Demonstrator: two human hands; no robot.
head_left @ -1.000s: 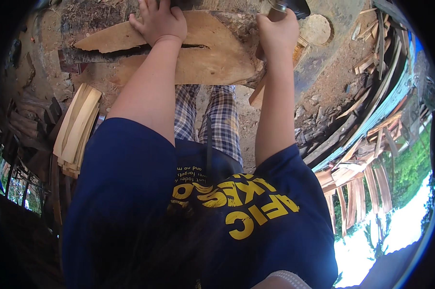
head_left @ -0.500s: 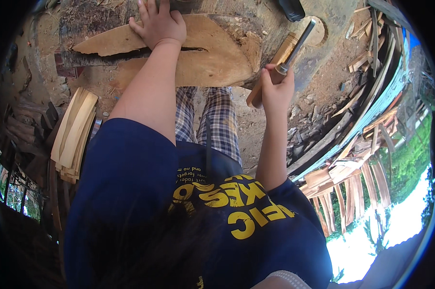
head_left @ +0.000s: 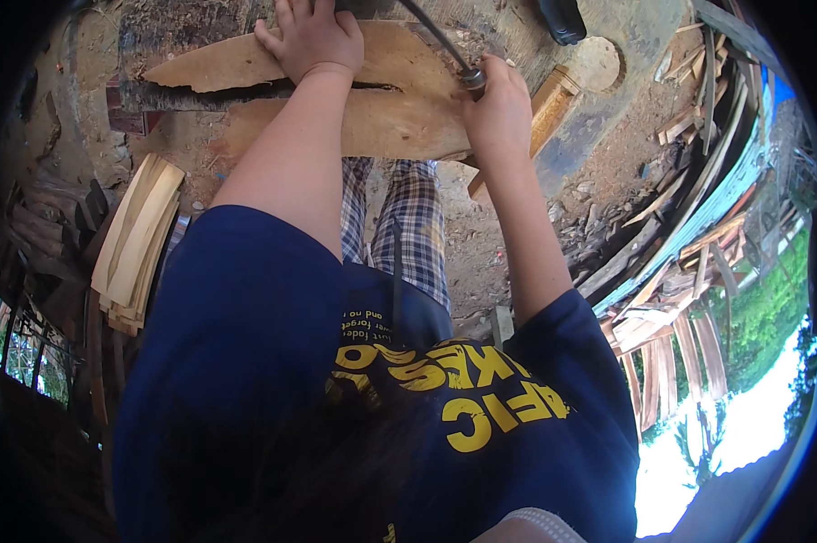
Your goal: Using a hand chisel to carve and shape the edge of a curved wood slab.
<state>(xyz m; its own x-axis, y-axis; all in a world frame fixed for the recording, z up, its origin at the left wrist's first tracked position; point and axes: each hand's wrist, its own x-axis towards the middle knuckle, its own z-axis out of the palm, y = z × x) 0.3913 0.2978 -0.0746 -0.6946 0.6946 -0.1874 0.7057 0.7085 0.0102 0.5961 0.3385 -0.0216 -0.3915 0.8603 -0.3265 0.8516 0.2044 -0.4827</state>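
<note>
My left hand lies flat with fingers spread on a brown, split wooden board. A long dark crack runs through the board below that hand. My right hand is closed round the handle of a chisel-like tool with a metal ferrule, over the board's right end. Its shaft slants up and left toward a dark grey piece beside my left thumb; whether that piece is the tool's end I cannot tell. A pale wooden bar lies right of my right hand, partly hidden by it.
The board rests on a worn wooden work surface with a round pale recess. A black object lies at its far side. Stacked pale slats stand at left. Scrap wood piles up along the right.
My right hand has moved left and away from me with the tool, whose shaft has swung from pointing up-right to up-left. The left hand stays on the board.
</note>
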